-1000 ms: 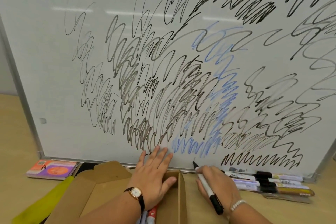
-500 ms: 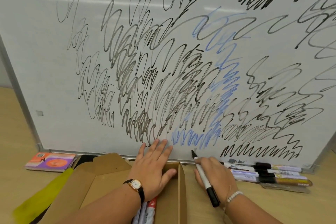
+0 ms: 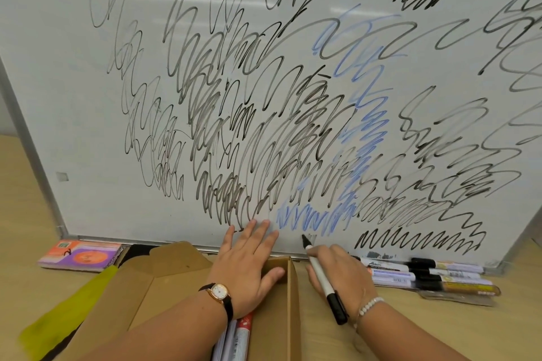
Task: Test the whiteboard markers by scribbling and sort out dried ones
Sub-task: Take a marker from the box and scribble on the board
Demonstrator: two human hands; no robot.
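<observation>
A whiteboard (image 3: 88,102) leans upright on the wooden table, covered in black and blue scribbles. My right hand (image 3: 340,272) grips a white marker with a black tip (image 3: 321,275), its tip touching the board's bottom strip beside a short fresh black mark. My left hand (image 3: 249,261) lies flat with straight fingers on the end of an open brown cardboard box (image 3: 164,278), fingertips against the board. Inside the box, under my left wrist, lie a few markers (image 3: 234,340). Several capped markers (image 3: 425,274) lie in a row on the table to the right of my right hand.
A colourful pack (image 3: 80,255) lies at the board's lower left corner. A yellow-green cloth (image 3: 67,313) sits left of the box. A clear wrapper (image 3: 460,296) lies under the marker row. The board's metal frame (image 3: 32,155) runs down the left.
The marker tip has risen slightly on the board and left a small black mark. The left hand has stayed on the box. The camera has tilted down a little.
</observation>
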